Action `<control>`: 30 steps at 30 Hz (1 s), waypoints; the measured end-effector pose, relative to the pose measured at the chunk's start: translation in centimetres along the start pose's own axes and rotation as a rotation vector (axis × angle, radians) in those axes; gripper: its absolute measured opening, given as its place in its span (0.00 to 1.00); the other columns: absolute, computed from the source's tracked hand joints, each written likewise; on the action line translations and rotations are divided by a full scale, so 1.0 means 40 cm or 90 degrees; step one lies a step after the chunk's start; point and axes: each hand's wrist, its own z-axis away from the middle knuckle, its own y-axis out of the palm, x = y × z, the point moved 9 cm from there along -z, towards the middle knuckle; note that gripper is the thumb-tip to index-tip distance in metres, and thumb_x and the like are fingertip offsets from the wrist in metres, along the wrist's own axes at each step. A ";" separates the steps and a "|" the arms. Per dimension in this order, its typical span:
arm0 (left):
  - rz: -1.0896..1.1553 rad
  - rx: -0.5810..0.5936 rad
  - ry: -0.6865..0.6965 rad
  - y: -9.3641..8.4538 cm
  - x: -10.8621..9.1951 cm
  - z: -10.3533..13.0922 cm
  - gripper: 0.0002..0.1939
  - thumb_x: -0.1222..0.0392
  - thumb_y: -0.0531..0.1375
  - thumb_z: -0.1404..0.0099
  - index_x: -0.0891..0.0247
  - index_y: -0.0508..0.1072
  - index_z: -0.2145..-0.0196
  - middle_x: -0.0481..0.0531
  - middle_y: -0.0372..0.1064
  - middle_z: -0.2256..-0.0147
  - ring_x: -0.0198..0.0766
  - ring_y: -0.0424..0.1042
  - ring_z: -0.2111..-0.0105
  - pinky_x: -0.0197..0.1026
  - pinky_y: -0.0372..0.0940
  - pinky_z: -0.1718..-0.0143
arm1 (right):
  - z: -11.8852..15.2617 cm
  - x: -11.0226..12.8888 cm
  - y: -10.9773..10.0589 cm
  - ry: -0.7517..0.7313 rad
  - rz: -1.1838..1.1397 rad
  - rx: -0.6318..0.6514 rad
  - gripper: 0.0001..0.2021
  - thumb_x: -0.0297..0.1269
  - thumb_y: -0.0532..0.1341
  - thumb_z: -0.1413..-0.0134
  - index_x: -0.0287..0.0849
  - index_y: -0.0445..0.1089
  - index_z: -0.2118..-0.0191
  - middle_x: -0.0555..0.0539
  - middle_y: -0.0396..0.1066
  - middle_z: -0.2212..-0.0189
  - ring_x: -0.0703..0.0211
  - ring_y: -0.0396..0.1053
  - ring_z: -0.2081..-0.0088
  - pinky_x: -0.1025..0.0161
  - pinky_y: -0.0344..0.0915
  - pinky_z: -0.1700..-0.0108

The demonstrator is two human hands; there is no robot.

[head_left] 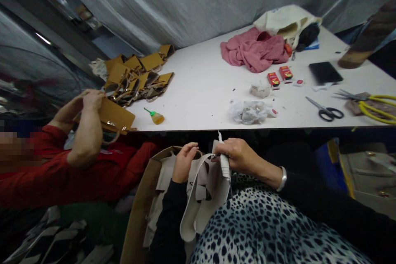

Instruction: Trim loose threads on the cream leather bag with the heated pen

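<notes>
We are clamping a white wrapped roll (225,168) and a pale bag (219,192) in our right hand (236,154); the bag is resting between our lap (256,222) and an open carton (133,218). Our left hand (185,161) is hovering apart, loosely half-open, beside the bag.

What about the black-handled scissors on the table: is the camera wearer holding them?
No, the scissors lie on the white table, apart from the left hand and the right hand, which holds a pale bag.
</notes>
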 end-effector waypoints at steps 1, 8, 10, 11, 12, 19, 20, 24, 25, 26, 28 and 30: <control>-0.004 0.026 0.038 -0.006 -0.036 0.006 0.24 0.42 0.63 0.32 0.63 0.77 0.49 0.59 0.75 0.48 0.47 0.74 0.48 0.48 0.68 0.42 | 0.000 -0.002 -0.001 0.021 -0.014 -0.016 0.06 0.36 0.68 0.39 0.42 0.74 0.67 0.50 0.72 0.75 0.60 0.65 0.72 0.63 0.55 0.66; -0.220 0.398 0.262 0.131 -0.235 0.071 0.32 0.53 0.70 0.39 0.61 0.72 0.38 0.62 0.72 0.41 0.55 0.70 0.40 0.55 0.63 0.36 | 0.014 -0.016 -0.006 0.118 -0.067 -0.099 0.04 0.32 0.68 0.43 0.43 0.74 0.69 0.52 0.71 0.76 0.61 0.65 0.72 0.64 0.56 0.65; -0.225 0.408 0.250 0.166 -0.237 0.061 0.27 0.60 0.67 0.38 0.62 0.73 0.41 0.60 0.74 0.44 0.52 0.73 0.44 0.52 0.65 0.40 | 0.020 -0.022 -0.012 0.131 -0.071 -0.106 0.07 0.35 0.67 0.42 0.43 0.73 0.70 0.52 0.70 0.76 0.62 0.66 0.72 0.64 0.57 0.65; -0.220 0.391 0.241 0.178 -0.234 0.053 0.25 0.63 0.65 0.38 0.62 0.74 0.43 0.59 0.75 0.46 0.50 0.74 0.46 0.50 0.66 0.41 | 0.024 -0.028 -0.016 0.142 -0.078 -0.108 0.08 0.37 0.67 0.40 0.43 0.73 0.70 0.52 0.71 0.76 0.62 0.66 0.72 0.65 0.57 0.66; -0.209 0.365 0.230 0.186 -0.231 0.043 0.22 0.65 0.64 0.38 0.62 0.76 0.45 0.58 0.76 0.49 0.49 0.74 0.48 0.49 0.66 0.42 | 0.027 -0.035 -0.021 0.154 -0.089 -0.110 0.10 0.39 0.66 0.38 0.43 0.74 0.70 0.52 0.71 0.76 0.62 0.67 0.72 0.65 0.58 0.66; -0.127 0.290 0.190 0.223 -0.197 0.016 0.14 0.57 0.69 0.37 0.61 0.81 0.53 0.55 0.74 0.57 0.45 0.73 0.55 0.45 0.67 0.50 | 0.052 -0.073 -0.048 0.202 -0.146 -0.101 0.15 0.46 0.63 0.33 0.42 0.76 0.68 0.50 0.74 0.76 0.63 0.70 0.73 0.67 0.61 0.68; -0.126 0.285 0.182 0.226 -0.192 0.014 0.14 0.57 0.68 0.36 0.60 0.81 0.54 0.55 0.74 0.58 0.44 0.73 0.56 0.45 0.67 0.51 | 0.053 -0.075 -0.048 0.204 -0.149 -0.097 0.15 0.46 0.62 0.33 0.42 0.76 0.68 0.50 0.74 0.75 0.63 0.70 0.73 0.67 0.61 0.68; -0.110 0.221 0.156 0.225 -0.169 0.004 0.11 0.58 0.66 0.34 0.58 0.83 0.54 0.53 0.72 0.62 0.42 0.73 0.59 0.43 0.67 0.53 | 0.053 -0.077 -0.043 0.220 -0.188 -0.088 0.17 0.48 0.60 0.31 0.41 0.75 0.67 0.50 0.73 0.74 0.63 0.70 0.72 0.68 0.61 0.68; -0.098 0.211 0.153 0.220 -0.161 0.004 0.12 0.58 0.66 0.35 0.58 0.84 0.54 0.53 0.72 0.63 0.43 0.73 0.59 0.44 0.67 0.53 | 0.053 -0.079 -0.044 0.225 -0.217 -0.093 0.17 0.48 0.60 0.30 0.41 0.75 0.66 0.50 0.74 0.74 0.64 0.70 0.72 0.68 0.62 0.69; -0.083 0.200 0.149 0.208 -0.152 0.004 0.12 0.57 0.66 0.35 0.58 0.84 0.54 0.54 0.73 0.63 0.43 0.73 0.59 0.44 0.67 0.53 | 0.055 -0.081 -0.048 0.233 -0.249 -0.104 0.17 0.48 0.59 0.30 0.41 0.75 0.65 0.50 0.75 0.73 0.64 0.71 0.72 0.69 0.63 0.68; -0.050 0.168 0.135 0.153 -0.130 0.000 0.11 0.55 0.67 0.37 0.60 0.85 0.58 0.56 0.75 0.61 0.46 0.74 0.58 0.45 0.68 0.53 | 0.070 -0.093 -0.073 0.258 -0.301 -0.156 0.15 0.47 0.59 0.29 0.41 0.75 0.62 0.48 0.78 0.69 0.62 0.74 0.69 0.68 0.66 0.65; -0.017 0.112 0.101 0.050 -0.109 -0.010 0.12 0.50 0.69 0.39 0.62 0.84 0.65 0.59 0.77 0.61 0.49 0.75 0.58 0.46 0.69 0.56 | 0.104 -0.114 -0.121 0.295 -0.312 -0.237 0.14 0.47 0.60 0.30 0.42 0.74 0.60 0.46 0.81 0.65 0.59 0.77 0.64 0.65 0.70 0.61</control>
